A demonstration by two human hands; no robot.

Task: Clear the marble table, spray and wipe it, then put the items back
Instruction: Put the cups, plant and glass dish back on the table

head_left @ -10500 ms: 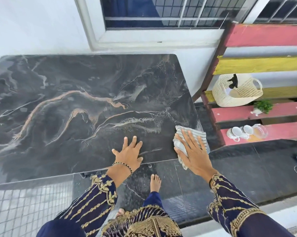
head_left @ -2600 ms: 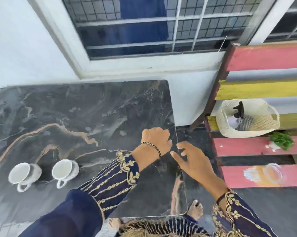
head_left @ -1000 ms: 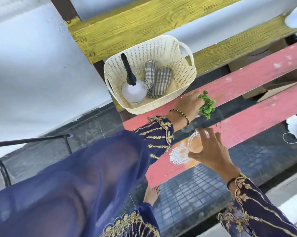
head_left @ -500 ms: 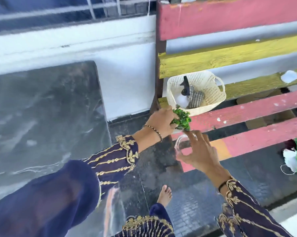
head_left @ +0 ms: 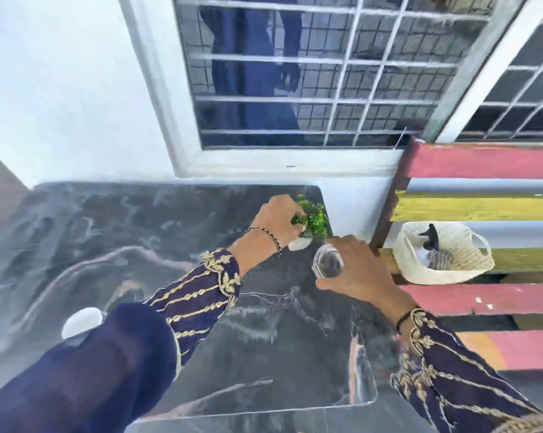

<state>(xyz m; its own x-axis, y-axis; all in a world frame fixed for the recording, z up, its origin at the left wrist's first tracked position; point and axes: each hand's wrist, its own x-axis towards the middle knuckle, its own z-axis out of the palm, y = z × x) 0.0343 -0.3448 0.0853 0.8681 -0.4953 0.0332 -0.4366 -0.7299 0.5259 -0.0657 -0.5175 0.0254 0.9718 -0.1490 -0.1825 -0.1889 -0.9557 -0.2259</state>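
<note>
The little green plant (head_left: 313,220) and the clear glass (head_left: 328,263), which had been picked up at the red bench half a second before, were now held over the marble table (head_left: 139,245) near the middle of the frame. The plant's small white pot was pinched by the curled fingers of the left hand (head_left: 278,221). The glass was wrapped by the right hand (head_left: 357,270). A white cup (head_left: 81,321) was seen at the lower left. Putting things back looked nearly done.
</note>
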